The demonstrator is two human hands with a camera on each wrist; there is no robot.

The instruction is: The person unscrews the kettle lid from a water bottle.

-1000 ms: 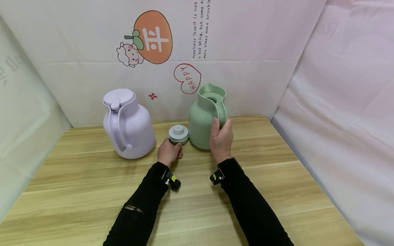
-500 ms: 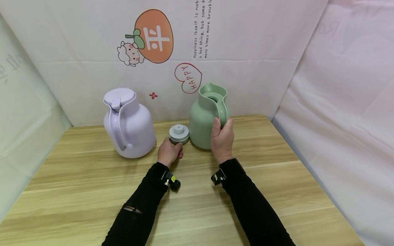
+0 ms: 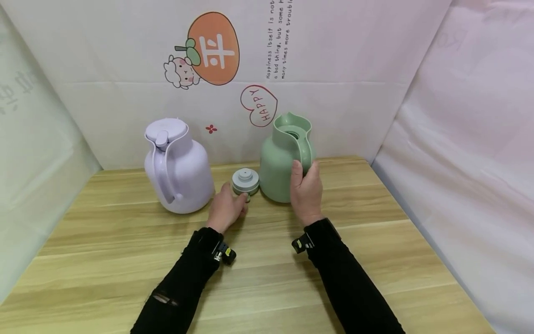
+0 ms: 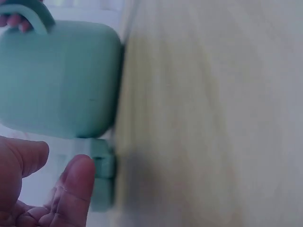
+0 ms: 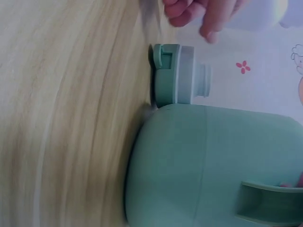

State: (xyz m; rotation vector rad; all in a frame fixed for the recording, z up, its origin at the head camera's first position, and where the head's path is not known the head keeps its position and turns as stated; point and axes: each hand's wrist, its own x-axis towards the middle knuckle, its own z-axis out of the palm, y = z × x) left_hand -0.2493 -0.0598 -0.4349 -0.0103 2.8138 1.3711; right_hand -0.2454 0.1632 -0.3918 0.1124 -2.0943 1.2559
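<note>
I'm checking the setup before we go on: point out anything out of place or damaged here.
The green jug stands open: its stopper sits upside down on the table beside it, by the left hand. The right hand grips the jug's handle. The left sleeve has a small tear. Nothing is spilled.

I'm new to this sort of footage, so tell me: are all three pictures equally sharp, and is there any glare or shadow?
Head view: sharp and evenly lit, with only soft shadows under the green jug and purple jug, no glare. Left wrist view: the wooden table is smeared and the left hand is soft and close. Right wrist view: the table streaks with blur, while the lid reads fairly clearly.
</note>
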